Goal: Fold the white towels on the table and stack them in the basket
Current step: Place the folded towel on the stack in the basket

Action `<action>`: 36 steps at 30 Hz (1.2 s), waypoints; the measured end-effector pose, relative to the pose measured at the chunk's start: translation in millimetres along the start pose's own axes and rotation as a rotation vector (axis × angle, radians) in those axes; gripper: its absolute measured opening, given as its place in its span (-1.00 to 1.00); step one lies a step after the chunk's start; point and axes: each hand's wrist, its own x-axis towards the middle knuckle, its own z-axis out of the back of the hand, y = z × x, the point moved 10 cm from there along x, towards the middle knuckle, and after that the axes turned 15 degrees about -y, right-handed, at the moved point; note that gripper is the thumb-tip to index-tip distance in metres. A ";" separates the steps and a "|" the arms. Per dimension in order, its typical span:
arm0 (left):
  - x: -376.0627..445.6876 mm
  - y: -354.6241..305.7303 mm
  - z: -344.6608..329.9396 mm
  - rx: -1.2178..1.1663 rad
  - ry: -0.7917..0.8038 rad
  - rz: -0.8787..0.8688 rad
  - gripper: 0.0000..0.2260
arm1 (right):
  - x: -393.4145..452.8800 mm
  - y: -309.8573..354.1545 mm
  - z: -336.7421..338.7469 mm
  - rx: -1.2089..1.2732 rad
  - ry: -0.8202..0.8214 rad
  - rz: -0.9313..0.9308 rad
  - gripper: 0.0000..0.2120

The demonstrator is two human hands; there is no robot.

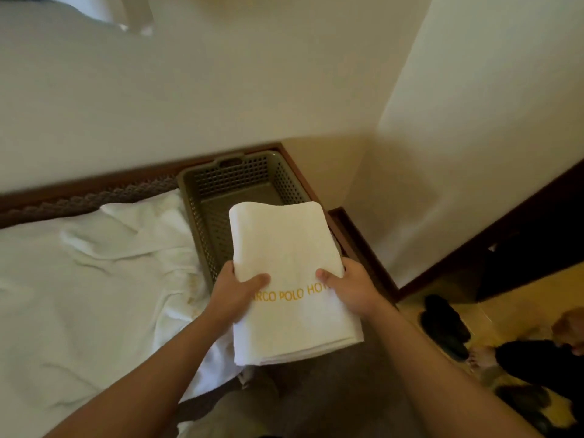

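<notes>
Towel [284, 248] looks soft, light, floppy, so I pinch its sides with left hand [235, 294] and right hand [350, 290], thumbs on top, above basket [234, 181].

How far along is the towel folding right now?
One folded towel is done, gripped by the left hand and right hand above the basket, whose visible floor looks bare. Unfolded towels remain heaped on the table.

Your head camera is looking steeply down and forward, sitting close above your hands and the basket [240, 181].
</notes>
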 end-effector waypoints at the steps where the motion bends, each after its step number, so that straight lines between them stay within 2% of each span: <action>1: 11.3 -1.3 -2.4 0.004 -0.009 0.007 -0.51 | 11.2 4.3 -4.9 -0.005 0.008 0.003 -0.86; 6: 67.3 -30.9 -13.2 -0.004 -0.054 0.009 -0.54 | 79.2 36.9 -27.7 -0.030 0.032 0.030 -0.80; 12: 131.9 -60.1 -12.5 -0.001 -0.085 0.013 -0.53 | 142.1 74.5 -58.4 -0.039 0.017 0.007 -0.84; 14: 152.5 -52.3 -13.5 0.019 -0.058 0.037 -0.43 | 161.8 72.2 -68.3 -0.123 0.009 -0.006 -0.76; 17: 167.4 -16.5 -13.9 0.116 -0.013 0.182 -0.06 | 175.6 50.0 -80.8 -0.382 0.018 -0.105 -0.40; 18: 169.2 -5.1 -12.9 0.153 -0.009 0.221 0.00 | 175.4 42.0 -86.7 -0.434 0.050 -0.139 -0.34; 20: 167.8 14.5 -14.3 0.204 0.006 0.260 -0.06 | 177.5 27.5 -97.2 -0.510 0.103 -0.144 -0.30; 22: 160.0 31.4 -16.9 0.233 0.026 0.302 -0.23 | 177.6 17.6 -104.4 -0.580 0.137 -0.155 -0.34; 24: 153.7 47.4 -19.0 0.268 0.034 0.321 -0.31 | 177.6 6.9 -111.2 -0.641 0.177 -0.173 -0.37; 29: 150.2 70.1 -22.5 0.257 -0.032 0.388 -0.33 | 188.0 -25.0 -123.3 -0.738 0.282 -0.206 -0.58; 33: 147.4 80.9 -30.7 0.259 -0.057 0.434 -0.39 | 189.3 -47.7 -123.7 -0.731 0.327 -0.268 -0.48; 36: 141.3 92.3 -38.9 0.309 -0.077 0.449 -0.34 | 189.3 -68.4 -124.3 -0.676 0.346 -0.317 -0.41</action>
